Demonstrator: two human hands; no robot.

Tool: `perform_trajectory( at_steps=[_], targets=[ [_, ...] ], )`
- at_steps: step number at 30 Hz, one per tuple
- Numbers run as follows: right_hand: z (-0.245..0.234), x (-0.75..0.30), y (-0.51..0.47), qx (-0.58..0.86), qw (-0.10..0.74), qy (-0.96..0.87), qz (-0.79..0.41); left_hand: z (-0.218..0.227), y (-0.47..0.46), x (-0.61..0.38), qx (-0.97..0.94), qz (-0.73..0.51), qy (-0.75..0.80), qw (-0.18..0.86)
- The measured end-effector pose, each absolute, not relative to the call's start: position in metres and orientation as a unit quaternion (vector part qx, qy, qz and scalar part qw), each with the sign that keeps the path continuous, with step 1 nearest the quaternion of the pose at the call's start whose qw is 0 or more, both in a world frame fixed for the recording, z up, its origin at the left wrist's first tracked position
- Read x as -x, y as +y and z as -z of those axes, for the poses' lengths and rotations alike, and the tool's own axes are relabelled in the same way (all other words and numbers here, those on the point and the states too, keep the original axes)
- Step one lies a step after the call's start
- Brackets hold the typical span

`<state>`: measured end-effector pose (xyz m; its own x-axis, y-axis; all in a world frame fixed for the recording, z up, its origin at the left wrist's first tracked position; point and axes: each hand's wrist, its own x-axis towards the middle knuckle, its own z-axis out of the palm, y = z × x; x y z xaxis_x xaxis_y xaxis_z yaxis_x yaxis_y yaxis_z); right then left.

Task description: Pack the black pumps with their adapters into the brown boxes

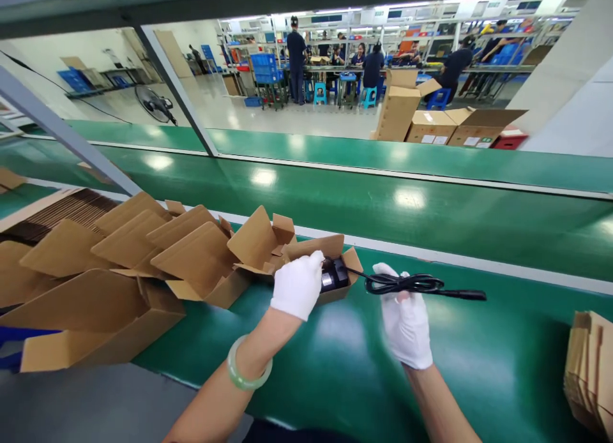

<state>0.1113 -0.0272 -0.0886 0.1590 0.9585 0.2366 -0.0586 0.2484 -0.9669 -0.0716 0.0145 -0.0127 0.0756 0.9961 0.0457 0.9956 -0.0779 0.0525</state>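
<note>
Black power adapter sits in an open cardboard box; lead exits right to the coiled cable. Right hand is closed round the coil. Left hand curls at the adapter's left end; can't tell if gripping. Risk: tugging the coil could drag the adapter askew, or snag the end flap. More open boxes left.
</note>
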Motion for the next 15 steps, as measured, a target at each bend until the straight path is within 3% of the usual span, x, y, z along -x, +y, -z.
perform_trajectory(
  at_steps=[3, 6, 11, 15],
  targets=[
    [0.069, -0.114, -0.027, 0.482, 0.561, -0.597, -0.311, 0.013, 0.024, 0.058, -0.741, -0.001, 0.672, 0.016],
    [0.039, -0.121, -0.025, 0.464, 0.487, -0.729, -0.125, 0.02, 0.022, 0.051, -0.748, 0.012, 0.662, 0.046],
    [-0.017, -0.127, -0.019, 0.402, 0.243, -0.869, 0.157, 0.032, -0.005, 0.053, -0.791, 0.014, 0.607, 0.081],
    [-0.043, -0.106, -0.022, 0.379, 0.068, -0.894, 0.228, 0.04, -0.026, 0.055, -0.833, -0.042, 0.545, 0.083]
  ],
)
